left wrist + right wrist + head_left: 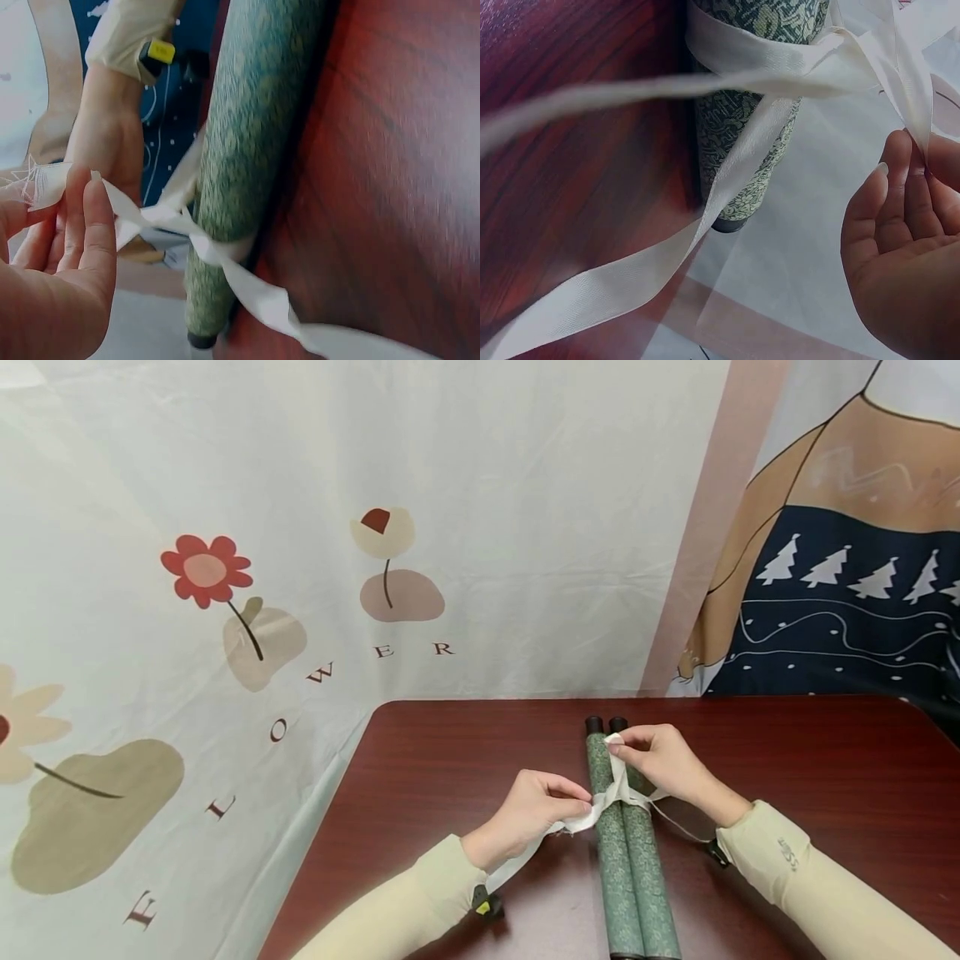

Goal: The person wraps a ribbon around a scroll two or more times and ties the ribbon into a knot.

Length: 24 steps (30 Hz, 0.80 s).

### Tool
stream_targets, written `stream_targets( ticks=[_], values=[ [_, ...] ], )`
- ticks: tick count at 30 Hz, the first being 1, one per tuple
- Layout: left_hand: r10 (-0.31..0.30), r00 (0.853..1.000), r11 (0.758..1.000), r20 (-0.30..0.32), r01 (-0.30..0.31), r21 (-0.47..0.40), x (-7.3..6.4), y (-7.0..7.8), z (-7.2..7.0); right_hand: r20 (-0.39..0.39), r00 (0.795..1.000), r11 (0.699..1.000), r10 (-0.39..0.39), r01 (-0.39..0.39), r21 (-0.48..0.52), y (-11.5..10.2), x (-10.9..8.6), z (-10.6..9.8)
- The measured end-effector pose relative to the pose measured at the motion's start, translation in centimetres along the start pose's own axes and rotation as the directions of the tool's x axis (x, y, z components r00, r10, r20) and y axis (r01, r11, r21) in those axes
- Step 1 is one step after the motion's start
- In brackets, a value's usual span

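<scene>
Two green patterned scrolls (618, 868) with black end knobs lie side by side on the table. A white ribbon (617, 789) wraps around both near their far ends and crosses on top. On the left of the scrolls, my left hand (525, 814) pinches one part of the ribbon between thumb and fingers. In the left wrist view a frayed ribbon end (51, 185) shows at those fingertips. My right hand (667, 762) pinches another part of the ribbon, drawn up near the far knobs. A loose tail (622, 277) trails over the tabletop in the right wrist view.
The dark red wooden table (825, 760) ends at a pale printed curtain (525, 527) with flowers and letters. A small black wrist device (487, 903) sits by the left sleeve, and another (717, 853) by the right sleeve.
</scene>
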<state>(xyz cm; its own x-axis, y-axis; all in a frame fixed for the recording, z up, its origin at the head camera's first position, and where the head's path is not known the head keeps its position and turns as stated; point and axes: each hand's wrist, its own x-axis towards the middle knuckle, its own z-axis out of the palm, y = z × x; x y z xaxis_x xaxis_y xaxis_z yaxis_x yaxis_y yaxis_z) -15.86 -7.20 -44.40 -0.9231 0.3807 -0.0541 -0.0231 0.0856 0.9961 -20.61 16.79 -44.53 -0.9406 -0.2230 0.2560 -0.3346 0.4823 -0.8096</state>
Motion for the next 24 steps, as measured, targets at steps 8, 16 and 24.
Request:
stream_targets(
  ticks=[8, 16, 24],
  values=[
    [-0.003, 0.999, 0.996, 0.043, 0.007, -0.088, -0.9, 0.0, 2.8, 0.017, 1.000, 1.000, 0.001, -0.001, 0.021, 0.0, 0.0, 0.0],
    [0.013, 0.994, 0.996, 0.113, -0.003, -0.095, -1.0, -0.4, 5.8, 0.038, 0.999, 0.999, -0.014, 0.013, 0.044, -0.2, 0.0, 0.3],
    [0.013, 0.983, 0.999, 0.182, -0.019, 0.033, -0.5, -0.6, 8.6, 0.047, 0.998, 0.999, -0.044, 0.043, 0.033, 0.0, -0.1, 0.4]
  ],
)
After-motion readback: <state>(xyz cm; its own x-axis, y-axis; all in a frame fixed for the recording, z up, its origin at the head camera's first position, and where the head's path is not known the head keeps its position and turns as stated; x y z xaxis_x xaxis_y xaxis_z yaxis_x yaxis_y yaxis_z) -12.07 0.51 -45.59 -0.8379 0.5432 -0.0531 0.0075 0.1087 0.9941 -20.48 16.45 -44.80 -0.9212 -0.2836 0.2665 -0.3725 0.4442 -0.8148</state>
